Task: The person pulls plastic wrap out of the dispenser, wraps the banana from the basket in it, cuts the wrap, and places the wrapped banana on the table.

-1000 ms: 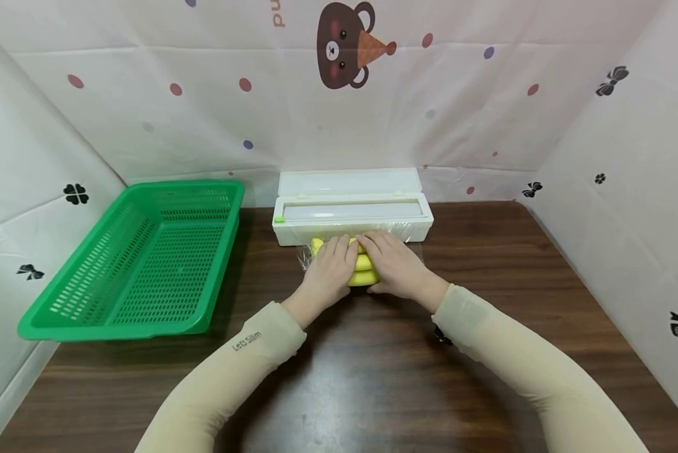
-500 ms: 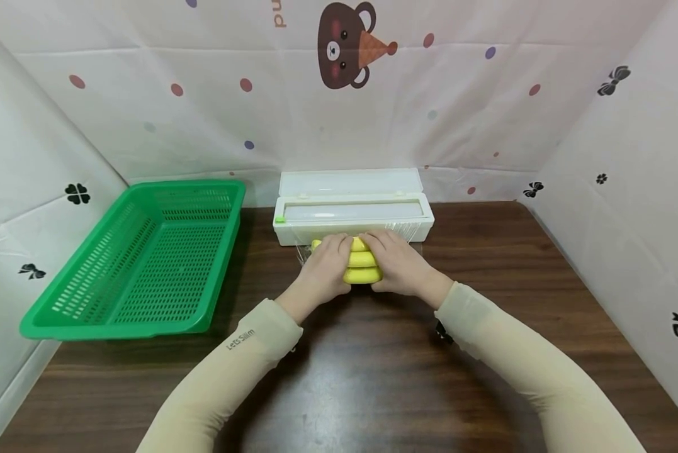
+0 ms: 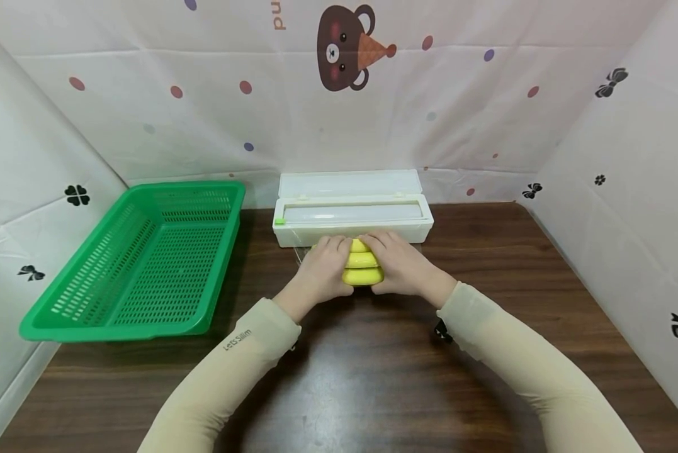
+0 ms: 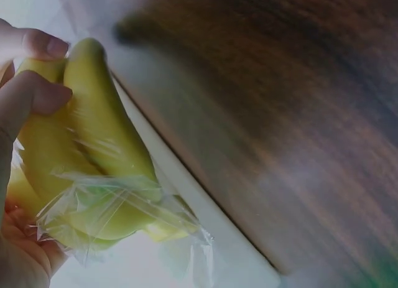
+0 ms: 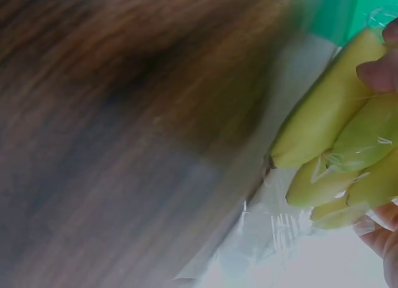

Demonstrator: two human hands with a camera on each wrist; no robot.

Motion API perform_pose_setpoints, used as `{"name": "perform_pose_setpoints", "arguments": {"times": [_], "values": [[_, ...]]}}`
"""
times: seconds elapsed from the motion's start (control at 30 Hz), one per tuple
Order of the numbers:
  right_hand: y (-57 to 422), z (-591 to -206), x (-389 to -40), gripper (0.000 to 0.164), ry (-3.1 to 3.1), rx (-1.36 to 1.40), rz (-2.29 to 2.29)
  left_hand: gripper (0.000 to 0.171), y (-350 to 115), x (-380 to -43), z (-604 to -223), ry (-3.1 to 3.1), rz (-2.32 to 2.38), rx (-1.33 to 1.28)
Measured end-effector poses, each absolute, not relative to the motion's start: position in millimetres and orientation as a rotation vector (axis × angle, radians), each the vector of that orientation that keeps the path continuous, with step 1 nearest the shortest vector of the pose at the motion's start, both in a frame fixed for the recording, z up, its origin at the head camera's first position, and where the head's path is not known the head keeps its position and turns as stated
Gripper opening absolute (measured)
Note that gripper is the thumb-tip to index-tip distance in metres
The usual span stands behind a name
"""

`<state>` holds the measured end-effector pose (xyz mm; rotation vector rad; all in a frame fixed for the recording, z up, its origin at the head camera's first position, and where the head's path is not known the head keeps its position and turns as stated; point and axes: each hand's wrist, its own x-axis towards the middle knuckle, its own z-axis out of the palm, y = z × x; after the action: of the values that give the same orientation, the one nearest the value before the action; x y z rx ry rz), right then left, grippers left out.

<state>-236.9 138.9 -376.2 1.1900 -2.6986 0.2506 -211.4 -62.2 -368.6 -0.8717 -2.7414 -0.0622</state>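
Note:
A bunch of yellow bananas is held between both hands, just in front of a white cling film dispenser. My left hand grips the bunch's left end, thumb and fingers curled round it. Over the right end my right hand grips likewise. Clear cling film is wrapped over part of the bananas and bunches up in loose folds in the left wrist view. From the right wrist view, film also hangs past the banana tips. The far side of the bunch is hidden by the fingers.
The dispenser's lid stands raised against the patterned back sheet, with a green slider at its left end. A green slotted basket sits on the left of the dark wooden table.
Both hands have shifted slightly apart round the bananas, showing more of them between the fingers. Film creases seen across the dispenser's right front no longer show there.

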Motion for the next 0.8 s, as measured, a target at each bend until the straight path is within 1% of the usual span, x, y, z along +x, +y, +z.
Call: {"name": "perform_pose_setpoints", "arguments": {"times": [0.1, 0.33, 0.63, 0.8], "values": [[139, -372, -237, 0.09, -2.711, 1.2, 0.28, 0.087, -63, -212, -365, -2.75, -0.071, -0.881], [140, -366, -235, 0.093, -2.732, 1.207, 0.349, 0.079, -65, -213, -360, -2.786, -0.159, -0.893], [140, -365, -234, 0.095, -2.798, 1.189, 0.413, 0.075, -67, -214, -357, -2.8, -0.258, -0.912], [142, -366, -233, 0.091, -2.826, 1.164, 0.501, 0.074, -67, -213, -355, -2.819, -0.327, -0.915]]}}
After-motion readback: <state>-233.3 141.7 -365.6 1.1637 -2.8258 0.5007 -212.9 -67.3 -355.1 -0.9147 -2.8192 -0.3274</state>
